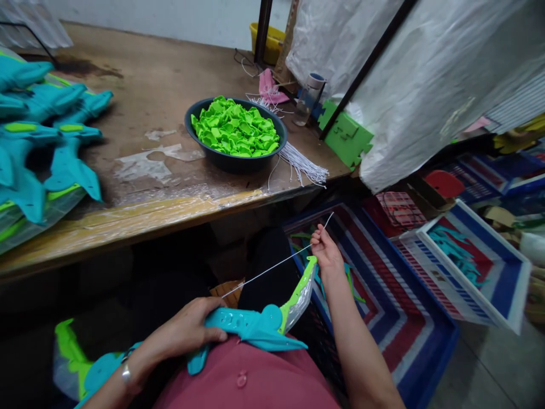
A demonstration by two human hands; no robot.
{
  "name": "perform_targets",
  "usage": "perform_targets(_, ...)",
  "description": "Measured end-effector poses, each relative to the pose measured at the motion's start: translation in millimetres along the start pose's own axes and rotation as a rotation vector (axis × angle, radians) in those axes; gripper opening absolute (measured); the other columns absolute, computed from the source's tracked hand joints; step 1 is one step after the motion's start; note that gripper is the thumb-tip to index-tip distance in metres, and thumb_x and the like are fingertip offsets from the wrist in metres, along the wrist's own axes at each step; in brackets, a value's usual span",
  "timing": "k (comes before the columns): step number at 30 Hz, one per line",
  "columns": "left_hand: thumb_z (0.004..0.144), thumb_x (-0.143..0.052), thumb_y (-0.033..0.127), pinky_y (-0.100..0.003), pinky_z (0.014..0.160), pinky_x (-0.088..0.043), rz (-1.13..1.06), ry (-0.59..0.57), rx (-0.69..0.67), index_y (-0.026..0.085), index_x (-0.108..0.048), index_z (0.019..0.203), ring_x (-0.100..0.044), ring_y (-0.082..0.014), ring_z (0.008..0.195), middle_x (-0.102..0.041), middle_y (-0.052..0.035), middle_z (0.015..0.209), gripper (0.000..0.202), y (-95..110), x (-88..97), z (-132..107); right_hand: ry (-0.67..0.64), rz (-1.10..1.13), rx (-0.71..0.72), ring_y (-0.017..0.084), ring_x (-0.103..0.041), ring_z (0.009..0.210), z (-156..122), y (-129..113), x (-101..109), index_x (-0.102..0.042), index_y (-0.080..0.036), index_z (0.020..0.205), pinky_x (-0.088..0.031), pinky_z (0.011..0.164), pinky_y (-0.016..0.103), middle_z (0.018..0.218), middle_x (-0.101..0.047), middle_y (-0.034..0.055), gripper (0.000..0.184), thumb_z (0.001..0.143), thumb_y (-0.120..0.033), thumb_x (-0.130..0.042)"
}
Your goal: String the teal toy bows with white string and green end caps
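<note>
Plainly, the likeliest trouble for us is the white cord (pixel 276 263) slipping away: our right grip (pixel 327 250) pinches it near its free end, with only a short tail poking out past the fingers, so a hard pull could let it run through. Since it stretches straight and looks taut, too much force might also snap it or tug it loose at its other end; that end is lost to sight by our left grip (pixel 191 325), and we cannot tell how it is fastened. A sideways pull could snag the cord on the lime-green arm (pixel 296 292), whose tip stands just beside our right grip. Should our left grip slacken, the teal body (pixel 251 325) could twist or slide down the maroon shirt (pixel 242 380) behind it.

As for position, our left grip is clamped on the teal body toward its left end, thumb on the near side, with some fingers hidden. The body reaches out rightward from there, past a round disc to a pointed end, and the lime-green arm rises from it toward our right grip, whose fingertips are together on the cord. We cannot tell whether arm and fingers touch.
</note>
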State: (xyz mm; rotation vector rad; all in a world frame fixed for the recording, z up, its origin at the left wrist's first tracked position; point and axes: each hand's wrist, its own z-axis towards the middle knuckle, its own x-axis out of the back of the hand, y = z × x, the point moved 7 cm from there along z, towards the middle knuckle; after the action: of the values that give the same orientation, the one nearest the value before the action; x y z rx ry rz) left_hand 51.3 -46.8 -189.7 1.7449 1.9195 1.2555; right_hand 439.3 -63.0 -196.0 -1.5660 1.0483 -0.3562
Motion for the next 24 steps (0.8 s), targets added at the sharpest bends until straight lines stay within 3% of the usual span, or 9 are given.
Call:
perform_targets(3, 0.078, -0.072, 0.045, -0.037, 0.096, -0.048, 0.015, 0.004, -0.024, 0.021, -0.071, 0.115, -0.065, -0.0312, 0.112, -0.072, -0.0081, 0.119, 0.045, 2.0, 1.2, 0.0, 0.047, -0.073, 0.107, 0.008, -0.048, 0.056, -3.2, -23.8, 8.4, -0.068, -0.018, 0.085, -0.039, 0.044, 0.019, 0.069, -0.054, -0.0032, 0.027, 0.070, -0.030, -0.087)
perform_targets(6, 0.083, -0.069, 0.046, -0.037, 0.097, -0.048, 0.058, 0.040, -0.064, 0.022, -0.071, 0.118, -0.066, -0.0297, 0.113, -0.072, -0.0081, 0.122, 0.042, 5.9, 4.9, -0.5, 0.155, -0.149, 0.282, 0.008, -0.047, 0.057, -13.2, -65.9, 21.6, -0.072, -0.018, 0.090, -0.037, 0.047, 0.020, 0.070, -0.055, -0.0036, 0.025, 0.071, -0.029, -0.084)
perform_targets(9, 0.090, -0.062, 0.044, -0.038, 0.100, -0.048, 0.199, 0.143, -0.041, 0.025, -0.067, 0.129, -0.066, -0.0309, 0.118, -0.070, -0.0098, 0.129, 0.044, 3.6, 10.1, 0.7, 0.268, -0.274, 0.523, 0.012, -0.056, 0.076, -36.3, -118.0, 30.0, -0.077, -0.021, 0.099, -0.047, 0.068, 0.024, 0.084, -0.062, -0.0012, 0.022, 0.077, -0.026, -0.078)
perform_targets(12, 0.098, -0.052, 0.036, -0.043, 0.099, -0.049, 0.454, 0.272, 0.005, 0.024, -0.061, 0.140, -0.065, -0.0342, 0.121, -0.068, -0.0146, 0.131, 0.045, 3.7, 12.3, 2.3, 0.275, -0.719, 0.860, 0.017, -0.060, 0.093, -70.4, -155.5, 12.0, -0.080, -0.021, 0.099, -0.048, 0.088, 0.032, 0.096, -0.065, 0.0033, 0.017, 0.086, -0.028, -0.071)
perform_targets(14, 0.101, -0.046, 0.034, -0.042, 0.094, -0.051, 0.569, 0.291, 0.017, 0.023, -0.060, 0.142, -0.067, -0.0344, 0.115, -0.069, -0.0163, 0.126, 0.045, 7.5, 8.2, 3.0, 0.219, -1.019, 0.977, 0.020, -0.061, 0.090, -86.1, -152.3, -6.2, -0.080, -0.021, 0.097, -0.047, 0.087, 0.036, 0.094, -0.065, 0.0049, 0.019, 0.091, -0.032, -0.065)
perform_targets(17, 0.102, -0.045, 0.033, -0.040, 0.087, -0.054, 0.627, 0.280, 0.013, 0.024, -0.056, 0.146, -0.070, -0.0327, 0.106, -0.070, -0.0155, 0.120, 0.046, 15.0, 1.2, 0.9, 0.080, -1.230, 0.926, 0.021, -0.062, 0.087, -90.9, -116.8, -21.7, -0.078, -0.023, 0.093, -0.045, 0.083, 0.036, 0.091, -0.066, 0.0053, 0.021, 0.094, -0.034, -0.060)
perform_targets(21, 0.103, -0.045, 0.032, -0.039, 0.086, -0.054, 0.654, 0.291, 0.018, 0.018, -0.059, 0.142, -0.070, -0.0327, 0.105, -0.069, -0.0175, 0.120, 0.044, 19.3, -0.9, -6.1, -0.036, -1.319, 0.874, 0.021, -0.062, 0.085, -88.9, -64.7, -31.2, -0.078, -0.023, 0.087, -0.038, 0.079, 0.035, 0.084, -0.067, 0.0044, 0.020, 0.094, -0.031, -0.061)
perform_targets(24, 0.103, -0.046, 0.033, -0.038, 0.088, -0.054, 0.669, 0.289, 0.033, 0.018, -0.060, 0.140, -0.070, -0.0312, 0.106, -0.069, -0.0168, 0.120, 0.042, 17.5, -1.4, -9.0, -0.047, -1.337, 0.874, 0.021, -0.061, 0.086, -86.2, -42.4, -36.5, -0.077, -0.021, 0.088, -0.036, 0.078, 0.035, 0.085, -0.067, 0.0047, 0.021, 0.096, -0.030, -0.059)
